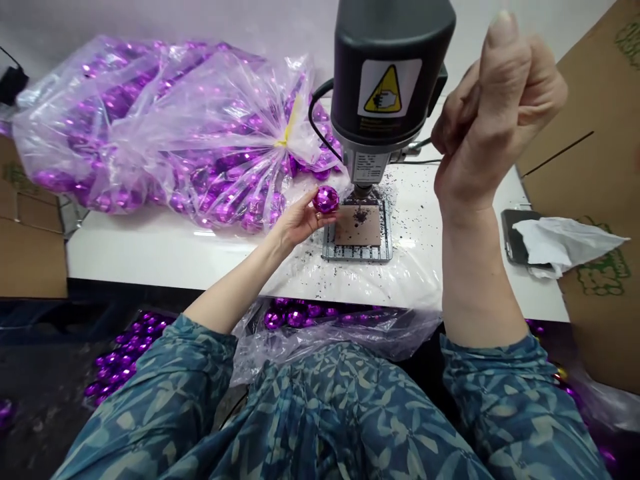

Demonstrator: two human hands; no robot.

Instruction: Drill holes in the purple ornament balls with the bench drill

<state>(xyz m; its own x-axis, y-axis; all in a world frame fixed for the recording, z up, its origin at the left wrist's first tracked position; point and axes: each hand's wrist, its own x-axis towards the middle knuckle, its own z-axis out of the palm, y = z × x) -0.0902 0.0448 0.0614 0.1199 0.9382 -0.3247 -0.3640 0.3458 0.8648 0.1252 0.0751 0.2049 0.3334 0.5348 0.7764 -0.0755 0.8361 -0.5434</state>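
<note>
My right hand [500, 110] curls round the lever [424, 143] — my left hand [303, 219] pinches a purple ball [326, 199]; whether finished, I can't tell.

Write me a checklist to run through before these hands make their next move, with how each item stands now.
1. Purple ball held: ok, at the fingertips of the left hand.
2. Ball centred on the brown board: not ok, it is held by the board's left edge.
3. Board clean: not ok, dark shavings lie on it.
4. Right hand gripping the rod at the black machine's side: cannot tell; the hand is closed, but the rod's end is hidden.
5. Tip under the machine sound: cannot tell, too small and dark.
6. Plastic bag tied: ok, yellow tie around its neck.
</note>
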